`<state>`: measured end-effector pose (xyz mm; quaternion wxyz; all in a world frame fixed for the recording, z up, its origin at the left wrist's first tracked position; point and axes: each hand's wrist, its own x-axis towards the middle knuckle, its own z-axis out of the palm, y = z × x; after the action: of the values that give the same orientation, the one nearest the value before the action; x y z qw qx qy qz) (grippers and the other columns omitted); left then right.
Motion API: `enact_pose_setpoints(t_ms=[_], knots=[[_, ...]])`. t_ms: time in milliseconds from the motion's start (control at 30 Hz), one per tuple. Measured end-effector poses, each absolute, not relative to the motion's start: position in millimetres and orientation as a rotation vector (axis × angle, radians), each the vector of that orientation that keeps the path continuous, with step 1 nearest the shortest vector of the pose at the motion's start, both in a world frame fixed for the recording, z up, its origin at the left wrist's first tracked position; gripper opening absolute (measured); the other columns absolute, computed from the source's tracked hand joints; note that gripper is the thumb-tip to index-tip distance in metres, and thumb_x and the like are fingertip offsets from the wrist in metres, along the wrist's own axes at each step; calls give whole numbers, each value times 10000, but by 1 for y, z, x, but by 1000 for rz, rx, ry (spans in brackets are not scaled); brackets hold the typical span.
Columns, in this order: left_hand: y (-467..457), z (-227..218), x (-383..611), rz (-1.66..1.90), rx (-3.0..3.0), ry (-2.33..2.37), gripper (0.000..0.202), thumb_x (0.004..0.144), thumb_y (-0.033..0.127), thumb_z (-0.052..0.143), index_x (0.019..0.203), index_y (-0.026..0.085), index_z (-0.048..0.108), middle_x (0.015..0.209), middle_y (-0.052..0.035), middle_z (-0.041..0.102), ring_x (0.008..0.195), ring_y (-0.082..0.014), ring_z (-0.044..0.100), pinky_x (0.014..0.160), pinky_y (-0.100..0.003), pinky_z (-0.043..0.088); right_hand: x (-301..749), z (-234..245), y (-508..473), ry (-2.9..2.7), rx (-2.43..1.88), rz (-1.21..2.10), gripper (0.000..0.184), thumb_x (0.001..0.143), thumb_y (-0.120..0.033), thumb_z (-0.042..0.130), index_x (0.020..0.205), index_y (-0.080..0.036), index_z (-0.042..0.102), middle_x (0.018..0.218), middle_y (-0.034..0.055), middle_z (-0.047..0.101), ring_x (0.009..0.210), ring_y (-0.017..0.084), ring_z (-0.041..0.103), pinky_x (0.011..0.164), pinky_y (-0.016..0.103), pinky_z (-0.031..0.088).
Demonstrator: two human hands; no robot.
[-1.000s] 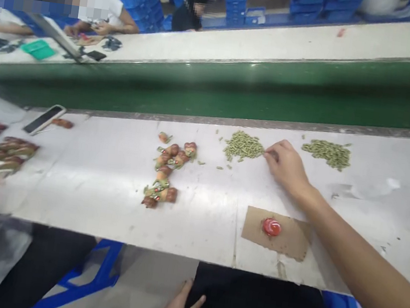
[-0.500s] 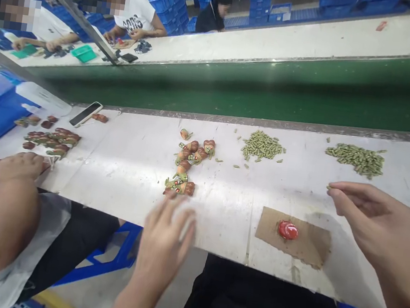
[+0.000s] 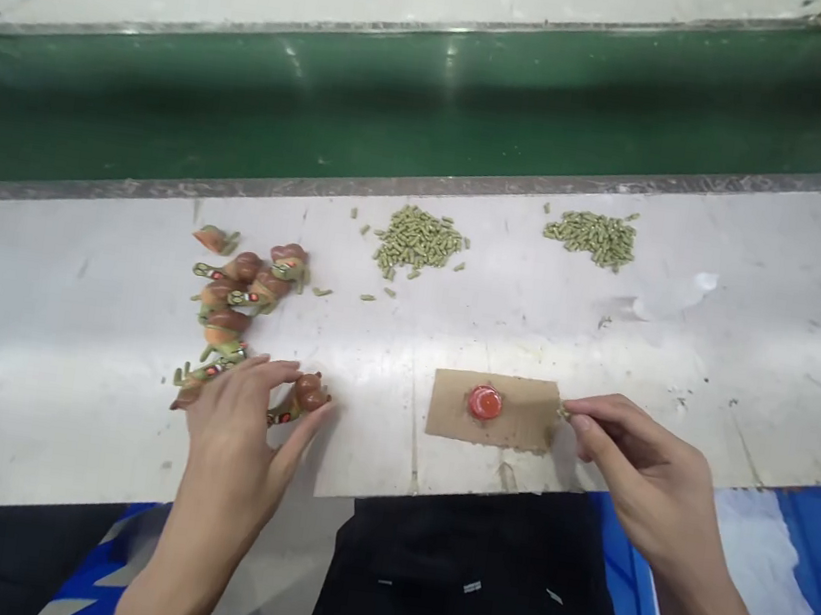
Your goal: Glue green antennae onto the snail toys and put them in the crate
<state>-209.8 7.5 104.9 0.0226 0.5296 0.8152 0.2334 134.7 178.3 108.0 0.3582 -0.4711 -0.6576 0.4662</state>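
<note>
Since half a second before, the left hand (image 3: pixel 245 417) had come onto a brown figure (image 3: pixel 304 396) left of the cardboard (image 3: pixel 523 428), thumb and forefinger around it (a firm grip we could not confirm). The right hand (image 3: pixel 635 473) had dropped to the cardboard's right edge, pinching a green pellet (image 3: pixel 562 409), so both pieces were at hand; fingertips hid most of the pellet.

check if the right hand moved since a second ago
Yes. The right hand left the green pellet pile nearer the toy figures and drew back to the near table edge, by the cardboard piece.
</note>
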Motion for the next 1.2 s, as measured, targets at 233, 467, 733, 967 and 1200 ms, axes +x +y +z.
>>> enact_pose_setpoints(t_ms=[233, 467, 733, 967, 1200], knots=[[33, 112, -133, 1394, 923, 1595, 335, 991, 228, 859, 1152, 302, 574, 1070, 15, 695, 890, -170, 780, 767, -278, 672, 113, 114, 172, -1696, -1141, 1280, 150, 1084, -250, 755, 1071, -314, 889, 993, 22, 768, 702, 167, 642, 675, 335, 609], [56, 122, -80, 1193, 972, 1369, 235, 1114, 291, 706, 1318, 407, 686, 1098, 58, 738, 958, -121, 711, 896, -255, 581, 105, 134, 154, -1753, -1058, 1454, 183, 1096, -215, 769, 1136, -358, 876, 1053, -10, 786, 919, 158, 736, 753, 266, 603], [61, 115, -76, 1156, 1041, 1313, 131, 1160, 295, 639, 1043, 276, 695, 944, 44, 668, 839, -138, 623, 773, -324, 484, 103, 138, 143, -1650, -1143, 1644, 157, 1055, -266, 832, 1140, -383, 891, 952, -21, 815, 806, 142, 740, 707, 231, 601], [56, 109, -73, 1138, 1001, 1325, 60, 1176, 323, 632, 1132, 322, 673, 1036, 50, 700, 911, -130, 654, 820, -295, 517, 107, 137, 152, -1746, -1146, 1690, 52, 1066, -283, 830, 1058, -327, 856, 993, -38, 823, 862, 140, 752, 755, 230, 603], [42, 115, -79, 1059, 800, 1396, 195, 1196, 510, 524, 1277, 369, 632, 980, 34, 582, 829, -157, 566, 763, -313, 514, 88, 136, 171, -2111, -1034, 1004, 151, 1071, -62, 729, 1093, -195, 796, 1024, 5, 793, 844, 126, 703, 742, 254, 578]])
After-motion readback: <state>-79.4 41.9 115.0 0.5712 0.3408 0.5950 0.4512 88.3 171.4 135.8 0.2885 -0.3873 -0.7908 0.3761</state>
